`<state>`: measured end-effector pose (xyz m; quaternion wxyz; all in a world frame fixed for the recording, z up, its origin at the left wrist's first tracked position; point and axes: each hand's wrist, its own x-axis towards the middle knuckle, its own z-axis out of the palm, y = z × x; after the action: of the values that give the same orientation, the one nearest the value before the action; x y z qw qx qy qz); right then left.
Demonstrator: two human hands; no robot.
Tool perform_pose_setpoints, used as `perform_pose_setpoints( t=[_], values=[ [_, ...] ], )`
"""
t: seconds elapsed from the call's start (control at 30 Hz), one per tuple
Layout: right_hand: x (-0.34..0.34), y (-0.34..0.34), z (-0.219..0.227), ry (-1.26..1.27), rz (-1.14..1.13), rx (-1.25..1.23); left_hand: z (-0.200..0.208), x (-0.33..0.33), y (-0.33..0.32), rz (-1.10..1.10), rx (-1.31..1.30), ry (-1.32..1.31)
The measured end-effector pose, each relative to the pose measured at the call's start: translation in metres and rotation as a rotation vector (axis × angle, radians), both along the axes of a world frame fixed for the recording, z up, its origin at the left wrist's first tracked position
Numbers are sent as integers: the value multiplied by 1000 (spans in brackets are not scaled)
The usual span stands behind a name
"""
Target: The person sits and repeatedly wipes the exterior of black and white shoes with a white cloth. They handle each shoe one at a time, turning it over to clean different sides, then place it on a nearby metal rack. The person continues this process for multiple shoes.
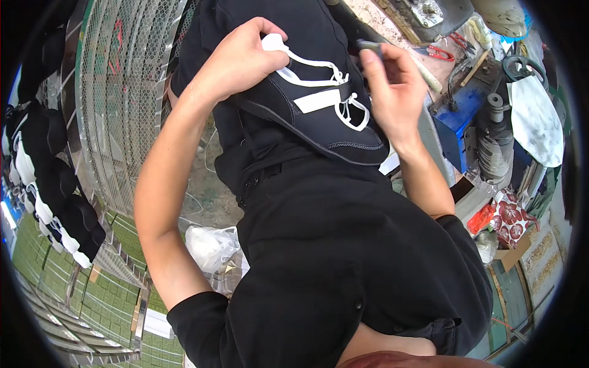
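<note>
Across my lap lies a black shoe (322,126) with white edging round its openings, white ties and a white strip on its upper. My left hand (248,61) is closed on the white end of the shoe, thumb and fingers pinching it. Just past the shoe's right side is my right hand (399,92), raised and apart from it. Between its thumb and forefinger sits a small slim grey-green object (369,45), whose kind I cannot make out. The other fingers of that hand are curled.
Red-handled scissors (437,53) lie on the cluttered bench at upper right. Below them are a blue machine part (451,126), a grey thread cone (496,141) and a red-patterned cloth (512,214). A mesh rack (123,92) and several black-and-white shoes (55,190) stand left.
</note>
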<state>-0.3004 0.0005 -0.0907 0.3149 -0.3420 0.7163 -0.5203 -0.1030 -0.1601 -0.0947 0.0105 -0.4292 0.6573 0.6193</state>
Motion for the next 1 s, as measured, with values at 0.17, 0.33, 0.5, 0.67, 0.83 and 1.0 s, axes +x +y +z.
perform_pose_setpoints(
  t=[0.17,0.33,0.5,0.67,0.83,1.0],
  values=[
    [-62,21,17,640,-165,308,-2,6,8,52,22,52],
    [-104,29,11,994,-178,337,3,2,10,-10,-185,102],
    [-96,35,33,943,-146,509,17,-2,18,-50,-162,65],
    [-93,77,138,862,-381,-217,11,-8,23,-16,-120,78],
    [-214,151,164,779,-1051,-121,7,-9,34,12,-119,152],
    [-264,130,211,822,-955,329,-8,13,43,112,-153,309]
  ],
)
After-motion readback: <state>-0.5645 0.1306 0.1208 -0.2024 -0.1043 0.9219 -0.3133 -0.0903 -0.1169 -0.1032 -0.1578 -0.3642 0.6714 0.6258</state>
